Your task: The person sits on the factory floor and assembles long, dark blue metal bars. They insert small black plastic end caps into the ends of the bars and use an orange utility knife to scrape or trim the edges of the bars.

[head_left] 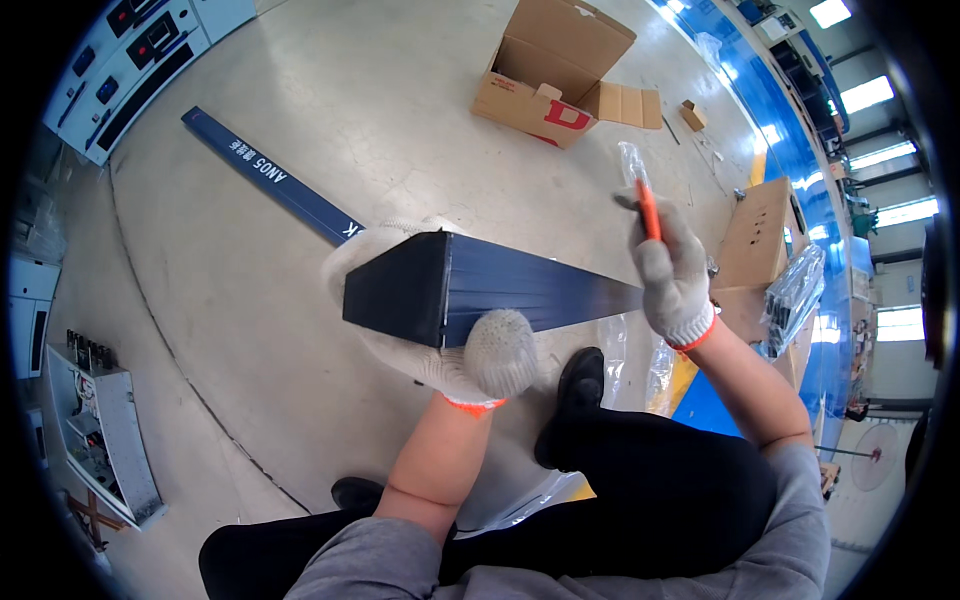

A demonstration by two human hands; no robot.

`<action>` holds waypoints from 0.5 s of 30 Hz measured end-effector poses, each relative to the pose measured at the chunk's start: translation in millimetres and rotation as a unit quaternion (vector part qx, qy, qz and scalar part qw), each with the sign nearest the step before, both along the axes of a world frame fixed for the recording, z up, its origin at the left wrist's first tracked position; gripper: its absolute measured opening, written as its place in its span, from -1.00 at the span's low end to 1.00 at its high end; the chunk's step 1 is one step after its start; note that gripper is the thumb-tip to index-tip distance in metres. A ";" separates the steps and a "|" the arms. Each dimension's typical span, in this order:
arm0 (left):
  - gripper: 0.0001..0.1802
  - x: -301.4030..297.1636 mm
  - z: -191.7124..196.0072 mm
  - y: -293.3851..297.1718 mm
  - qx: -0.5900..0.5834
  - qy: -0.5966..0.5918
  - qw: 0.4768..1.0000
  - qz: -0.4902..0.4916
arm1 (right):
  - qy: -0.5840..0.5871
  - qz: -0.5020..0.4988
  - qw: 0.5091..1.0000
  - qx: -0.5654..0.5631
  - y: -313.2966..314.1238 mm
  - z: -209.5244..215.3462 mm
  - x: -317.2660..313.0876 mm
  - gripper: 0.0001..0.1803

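My left hand (500,355), in a white knitted glove with an orange cuff, is wrapped round a long dark blue-black rectangular box (540,285). Its flat end faces me, while its length narrows away to the right. The thumb presses on the near side; the other fingers are mostly behind it. Raised to the right, my right hand (672,265) wears a matching glove and is closed round a slim orange-handled tool (650,210) pointing upward. A clear strip shows beyond its tip, and I cannot tell whether it belongs to the tool.
On the floor beyond my left hand lies a long dark blue strip (285,185) with white lettering. An opened cardboard box (525,110) stands ahead. Another carton (752,235) and plastic-wrapped parts (796,285) are at right; a white metal cabinet (115,430) stands at left.
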State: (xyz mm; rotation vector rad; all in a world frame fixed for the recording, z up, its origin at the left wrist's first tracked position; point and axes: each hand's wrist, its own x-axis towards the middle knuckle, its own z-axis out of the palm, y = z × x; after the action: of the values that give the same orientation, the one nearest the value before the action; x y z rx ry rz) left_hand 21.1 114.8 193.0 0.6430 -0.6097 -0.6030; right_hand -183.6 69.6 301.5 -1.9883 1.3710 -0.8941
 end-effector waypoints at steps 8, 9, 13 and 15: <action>-0.25 5.2 38.7 -17.7 -0.025 -0.099 0.990 0.094 | 0.030 0.190 0.981 -0.035 1.3 27.9 21.7 -0.43; -0.25 7.6 38.7 -17.0 -0.026 -0.100 0.991 0.084 | 0.023 0.224 0.971 -0.078 1.5 32.3 26.3 -0.43; -0.17 8.8 47.5 -10.9 0.012 -0.083 0.994 0.074 | 0.021 0.332 0.927 -0.172 -1.4 54.2 57.7 -0.32; -0.17 8.1 62.4 -3.7 0.065 -0.085 0.992 0.073 | 0.038 0.331 0.927 -0.170 0.1 61.0 66.4 -0.31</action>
State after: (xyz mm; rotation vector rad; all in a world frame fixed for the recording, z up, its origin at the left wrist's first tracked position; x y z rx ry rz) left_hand 29.1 111.0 255.5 0.8595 -0.6784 -0.4556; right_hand -117.1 69.6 362.6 -2.5306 0.5038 -0.7587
